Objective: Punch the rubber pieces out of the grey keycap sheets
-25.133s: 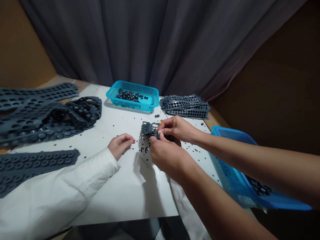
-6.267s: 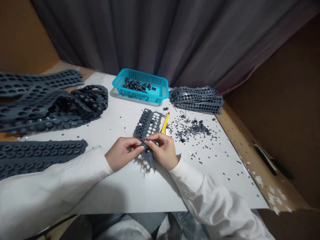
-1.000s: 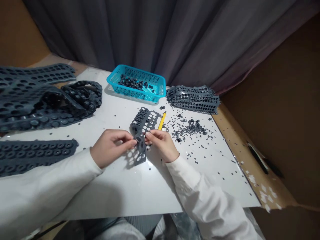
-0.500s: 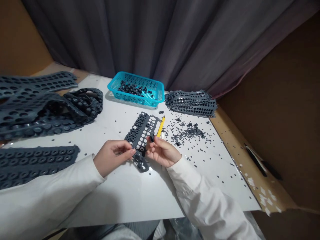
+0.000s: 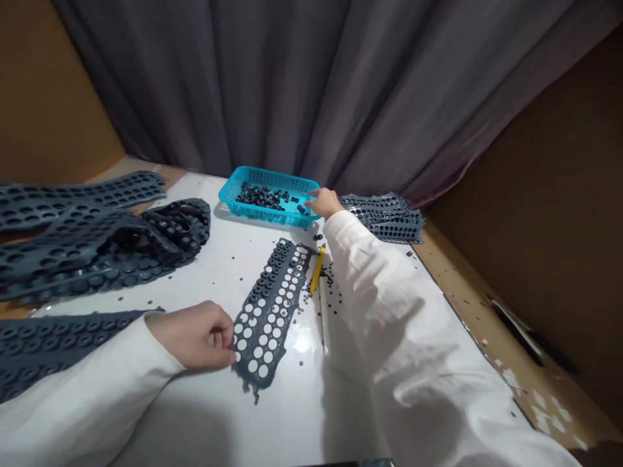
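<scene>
The perforated strip (image 5: 269, 306) is lying at the middle of the table (image 5: 219, 266), long axis pointing toward its back edge, the nearer left hand (image 5: 197, 334) pinching its left margin, the right hand (image 5: 325, 202) hovering, fingers parted, at the right end of the basket (image 5: 248, 211).

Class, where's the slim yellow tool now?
In the head view, the slim yellow tool lies near centre, just right of the dark grey perforated rubbery strip.
</scene>
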`<state>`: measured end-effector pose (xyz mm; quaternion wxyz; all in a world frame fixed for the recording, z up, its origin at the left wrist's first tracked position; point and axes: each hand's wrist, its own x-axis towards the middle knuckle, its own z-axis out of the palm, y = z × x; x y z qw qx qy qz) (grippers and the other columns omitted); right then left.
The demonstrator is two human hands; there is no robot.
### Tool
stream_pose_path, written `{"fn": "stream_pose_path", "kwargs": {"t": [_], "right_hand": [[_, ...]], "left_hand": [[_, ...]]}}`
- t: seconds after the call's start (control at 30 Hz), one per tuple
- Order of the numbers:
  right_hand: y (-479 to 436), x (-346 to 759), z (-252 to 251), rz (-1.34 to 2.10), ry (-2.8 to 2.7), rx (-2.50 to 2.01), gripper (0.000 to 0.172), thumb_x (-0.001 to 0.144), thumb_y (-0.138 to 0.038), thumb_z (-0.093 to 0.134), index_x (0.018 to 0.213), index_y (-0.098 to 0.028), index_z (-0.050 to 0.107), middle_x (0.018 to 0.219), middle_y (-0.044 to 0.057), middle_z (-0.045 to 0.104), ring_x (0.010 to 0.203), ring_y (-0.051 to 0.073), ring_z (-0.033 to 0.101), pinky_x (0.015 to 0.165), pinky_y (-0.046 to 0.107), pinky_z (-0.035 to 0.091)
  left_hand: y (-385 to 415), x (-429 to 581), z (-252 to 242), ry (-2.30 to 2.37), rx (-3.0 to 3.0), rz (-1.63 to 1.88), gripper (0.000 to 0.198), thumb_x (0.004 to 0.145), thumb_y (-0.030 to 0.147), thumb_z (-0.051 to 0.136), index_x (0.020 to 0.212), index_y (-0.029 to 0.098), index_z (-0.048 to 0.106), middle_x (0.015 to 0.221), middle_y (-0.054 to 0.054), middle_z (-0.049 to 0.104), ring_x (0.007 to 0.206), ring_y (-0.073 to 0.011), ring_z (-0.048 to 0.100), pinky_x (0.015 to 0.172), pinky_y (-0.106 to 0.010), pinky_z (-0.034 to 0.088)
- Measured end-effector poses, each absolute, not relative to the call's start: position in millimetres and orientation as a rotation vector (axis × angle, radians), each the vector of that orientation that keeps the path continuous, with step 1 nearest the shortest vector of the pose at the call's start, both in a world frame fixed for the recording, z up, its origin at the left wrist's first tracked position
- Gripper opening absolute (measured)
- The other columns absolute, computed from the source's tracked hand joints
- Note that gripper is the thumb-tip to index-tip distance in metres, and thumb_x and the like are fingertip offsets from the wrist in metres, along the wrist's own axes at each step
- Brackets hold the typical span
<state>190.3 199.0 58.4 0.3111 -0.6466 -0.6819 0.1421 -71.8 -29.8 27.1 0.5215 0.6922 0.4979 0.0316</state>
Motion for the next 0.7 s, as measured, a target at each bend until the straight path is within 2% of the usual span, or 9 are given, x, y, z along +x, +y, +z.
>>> {"fn": "stream_pose_path", "kwargs": {"t": [0.1,0.2,0.27,0.43,0.57,0.63,0.7], "right_hand": [[167,189,55,0.201,-1.893,-1.552,0.022,0.071,-0.016,0.061,0.092,-0.01,0.067,0.108,0.015,0.059,0.1,0.026,0.052,0.089,0.041,0.038],[120,188,40,0.287,-2.203,-1.264,0.013,0.074,-0.021,0.06,0.081,-0.013,0.067,0.08,0.008,0.064,0.072,0.017,0.056,0.072,0.031,0.043],[93,187,22,0.441,-2.359,-1.231,0.015,0.071,-0.026,0.066,0.079,-0.013,0.068,0.073,0.006,0.063,0.063,0.014,0.054,0.064,0.028,0.042],[69,183,-7,0.49,-2.282,-1.2,0.007,0.073,-0.017,0.065,0.077,-0.013,0.069,0.075,0.006,0.06,0.065,0.012,0.054,0.065,0.025,0.042],[63,183,11,0.622,-2.057,-1.098,0.012,0.074,-0.023,0.065,0.081,-0.015,0.07,0.075,0.006,0.064,0.066,0.013,0.056,0.065,0.026,0.045],[55,181,23,0.711,-1.977,-1.023,0.014,0.075,-0.025,0.065,0.083,-0.016,0.07,0.078,0.006,0.065,0.069,0.014,0.058,0.065,0.027,0.046],[44,179,29,0.776,-1.926,-0.958,0.015,0.076,-0.026,0.064,0.085,-0.017,0.07,0.08,0.006,0.066,0.072,0.014,0.059,0.066,0.027,0.048]], "left_hand": [[-26,-78,24,1.34,1.746,0.122,0.028,0.059,0.045,0.064,0.051,0.018,0.059,0.045,0.003,0.054,0.042,-0.0113,0.046,0.042,-0.02,0.029],[-22,-74,23,1.449,1.851,0.181,0.031,0.061,0.049,0.062,0.06,0.018,0.06,0.051,0.002,0.055,0.047,-0.0131,0.048,0.046,-0.022,0.031],[-20,-65,22,1.492,1.922,0.272,0.032,0.063,0.048,0.061,0.072,0.017,0.061,0.06,0.001,0.056,0.055,-0.0148,0.051,0.051,-0.023,0.036],[-16,-44,9,1.491,2.029,0.56,0.036,0.069,0.039,0.059,0.095,0.015,0.058,0.088,-0.007,0.057,0.073,-0.0193,0.055,0.069,-0.032,0.044],[-7,-37,4,1.498,1.817,0.885,0.057,0.068,0.044,0.063,0.116,0.016,0.049,0.118,-0.012,0.051,0.102,-0.0265,0.052,0.088,-0.041,0.041],[-1,-30,7,1.364,1.528,0.905,0.06,0.068,0.045,0.064,0.117,0.014,0.049,0.118,-0.014,0.054,0.105,-0.0281,0.053,0.088,-0.043,0.042],[4,-21,11,1.104,1.266,0.804,0.053,0.07,0.044,0.064,0.111,0.01,0.055,0.107,-0.015,0.062,0.098,-0.0278,0.058,0.085,-0.042,0.044]]}}
